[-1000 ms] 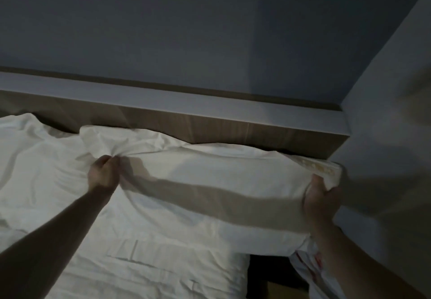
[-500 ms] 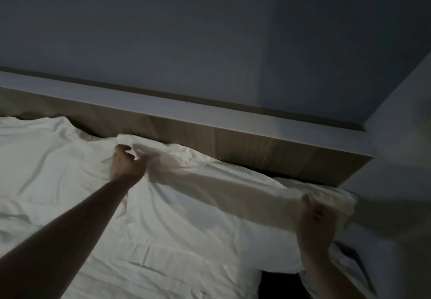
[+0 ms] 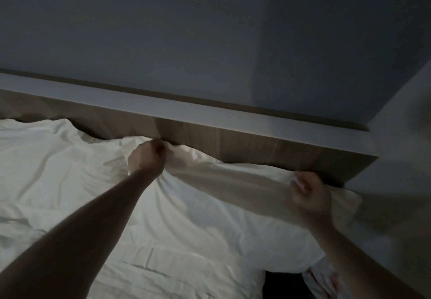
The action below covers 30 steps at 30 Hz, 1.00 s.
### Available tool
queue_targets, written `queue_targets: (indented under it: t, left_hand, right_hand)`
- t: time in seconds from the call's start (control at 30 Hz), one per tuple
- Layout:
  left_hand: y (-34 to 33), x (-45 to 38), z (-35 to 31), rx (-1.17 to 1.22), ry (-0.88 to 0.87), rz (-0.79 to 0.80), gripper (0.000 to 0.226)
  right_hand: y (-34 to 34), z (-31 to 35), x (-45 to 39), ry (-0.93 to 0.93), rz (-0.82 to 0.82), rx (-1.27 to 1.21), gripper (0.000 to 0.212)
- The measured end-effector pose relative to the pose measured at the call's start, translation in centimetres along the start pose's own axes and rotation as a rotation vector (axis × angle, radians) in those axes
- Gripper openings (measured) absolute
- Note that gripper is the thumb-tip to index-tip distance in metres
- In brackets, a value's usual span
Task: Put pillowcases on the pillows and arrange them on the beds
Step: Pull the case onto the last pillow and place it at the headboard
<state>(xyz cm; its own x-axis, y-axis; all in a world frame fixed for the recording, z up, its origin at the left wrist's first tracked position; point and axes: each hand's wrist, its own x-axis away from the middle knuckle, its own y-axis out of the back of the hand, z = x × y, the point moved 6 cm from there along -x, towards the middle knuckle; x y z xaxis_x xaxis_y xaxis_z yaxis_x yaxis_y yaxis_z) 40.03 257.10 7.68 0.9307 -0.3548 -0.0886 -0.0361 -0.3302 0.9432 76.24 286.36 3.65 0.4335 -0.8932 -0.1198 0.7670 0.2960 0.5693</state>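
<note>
Head view, single entry. Risk, judged: the pillow [image 3: 210, 207] sits hard against the wooden headboard [image 3: 233, 140] at the right-hand edge of the bed [image 3: 46, 182], beside the side wall [image 3: 396, 158]; a lopsided tug could tip its right end into the dark gap below, or pull the pillowcase [image 3: 233, 182] askew and leave a bunched corner; fabric might also catch behind the headboard. Dim light hides seams, so the state of the case opening cannot be told. Left hand [image 3: 147, 158]: fingers curled tight, pinching the case's upper left corner just beside the headboard. Right hand [image 3: 310, 193]: fingers curled, gripping the upper right edge of the case, cloth stretched taut between the two. A second white pillow [image 3: 46, 158] lies to the left, touching the first.
</note>
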Motion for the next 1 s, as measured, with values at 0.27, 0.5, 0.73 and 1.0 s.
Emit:
queue_targets:
  t: [0.27, 0.5, 0.73, 1.0]
  left_hand:
    - [2.6, -1.6, 1.7, 0.125, 0.055, -0.112, 0.020]
    - [0.2, 0.2, 1.0, 0.032, -0.079, 0.045, 0.041]
    - [1.7, 1.1, 0.0, 0.340, 0.000, -0.178, 0.013]
    - [0.5, 1.8, 1.0, 0.542, 0.193, -0.157, 0.052]
  right_hand:
    - [2.8, -0.7, -1.7, 0.237, -0.082, 0.405, 0.029]
    - [4.2, 0.4, -1.7, 0.274, -0.298, 0.093, 0.024]
    - [3.6, -2.7, -2.9, 0.255, -0.342, -0.046, 0.024]
    - [-0.3, 2.3, 1.5, 0.281, -0.234, -0.055, 0.033]
